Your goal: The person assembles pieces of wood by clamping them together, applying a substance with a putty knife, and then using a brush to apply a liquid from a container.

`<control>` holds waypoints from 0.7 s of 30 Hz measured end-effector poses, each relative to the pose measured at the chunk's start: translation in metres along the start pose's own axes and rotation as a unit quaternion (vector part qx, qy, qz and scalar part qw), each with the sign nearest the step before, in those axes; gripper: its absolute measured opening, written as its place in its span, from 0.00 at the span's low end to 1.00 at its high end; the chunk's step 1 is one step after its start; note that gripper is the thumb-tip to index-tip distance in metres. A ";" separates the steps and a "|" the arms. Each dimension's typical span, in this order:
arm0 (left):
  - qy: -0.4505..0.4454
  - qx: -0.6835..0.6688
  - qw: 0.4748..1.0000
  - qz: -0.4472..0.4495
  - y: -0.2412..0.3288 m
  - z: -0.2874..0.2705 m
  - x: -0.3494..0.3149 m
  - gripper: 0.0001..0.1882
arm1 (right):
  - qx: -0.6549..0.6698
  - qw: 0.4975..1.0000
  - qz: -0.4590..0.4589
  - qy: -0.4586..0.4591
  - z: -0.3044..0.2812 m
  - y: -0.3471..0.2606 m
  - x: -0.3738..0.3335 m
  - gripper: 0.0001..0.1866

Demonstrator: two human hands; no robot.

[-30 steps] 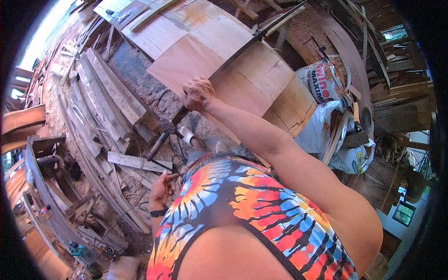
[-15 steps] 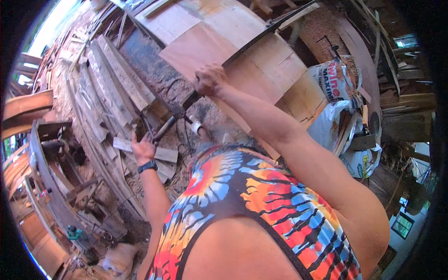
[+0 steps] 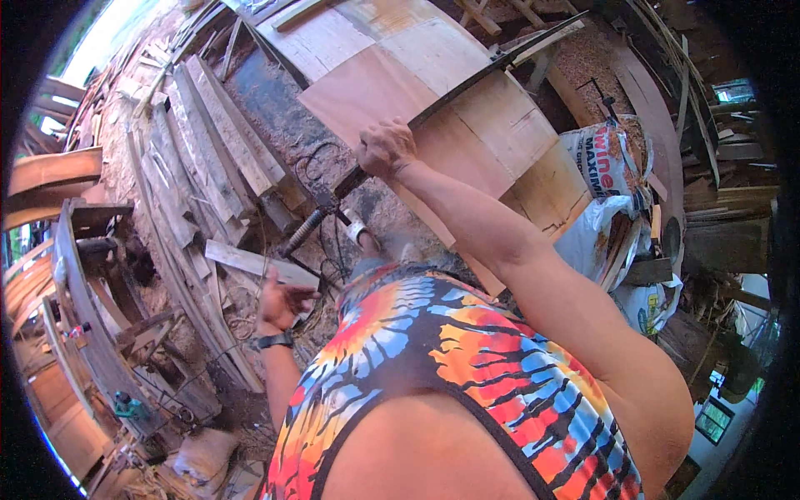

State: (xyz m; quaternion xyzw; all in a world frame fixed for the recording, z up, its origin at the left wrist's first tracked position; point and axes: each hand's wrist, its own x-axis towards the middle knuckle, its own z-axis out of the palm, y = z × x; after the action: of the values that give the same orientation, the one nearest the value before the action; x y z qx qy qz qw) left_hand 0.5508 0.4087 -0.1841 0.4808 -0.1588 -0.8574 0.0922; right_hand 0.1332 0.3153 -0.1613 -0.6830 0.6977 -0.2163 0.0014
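Observation:
A long bar clamp (image 3: 467,82) lies slantwise across a panel of light and reddish boards (image 3: 364,89). My right hand (image 3: 386,148) is closed in a fist around its dark metal bar, close to the panel's near edge. At the clamp's lower left end a threaded screw (image 3: 302,233) sticks out, with a thin crank handle (image 3: 297,268) at its end. Beside that handle is my left hand (image 3: 283,302), its fingers spread and a dark watch (image 3: 273,340) on the wrist. Whether its fingertips touch the handle I cannot tell.
Rough timber planks (image 3: 218,137) are heaped at the left, with a short pale board (image 3: 260,262) near my left hand. White sacks (image 3: 604,158) of shavings and wood scraps stand to the right. Dark wooden framing (image 3: 87,283) is at far left. Sawdust covers the ground.
My left hand has dropped down and slightly right, away from the screw, with its fingers spreading. The right hand keeps its grip on the bar. The whole view has shifted slightly.

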 end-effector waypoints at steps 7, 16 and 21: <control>-0.015 -0.314 0.949 -0.013 -0.024 -0.036 0.104 0.53 | -0.002 1.000 0.015 0.000 -0.003 0.005 -0.004 0.09; 0.111 -0.348 0.927 0.084 0.094 -0.073 0.130 0.26 | 0.021 1.000 0.014 -0.014 -0.006 0.002 0.000 0.09; 0.140 -0.285 0.919 0.232 0.137 -0.029 0.092 0.35 | 0.022 1.000 0.007 -0.015 0.001 0.004 -0.001 0.07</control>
State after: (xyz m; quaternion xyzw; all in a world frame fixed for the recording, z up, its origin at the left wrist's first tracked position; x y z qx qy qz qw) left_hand 0.5286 0.2470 -0.2216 0.4990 -0.0006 -0.7448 0.4429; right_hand 0.1299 0.3156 -0.1641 -0.6811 0.6972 -0.2217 0.0283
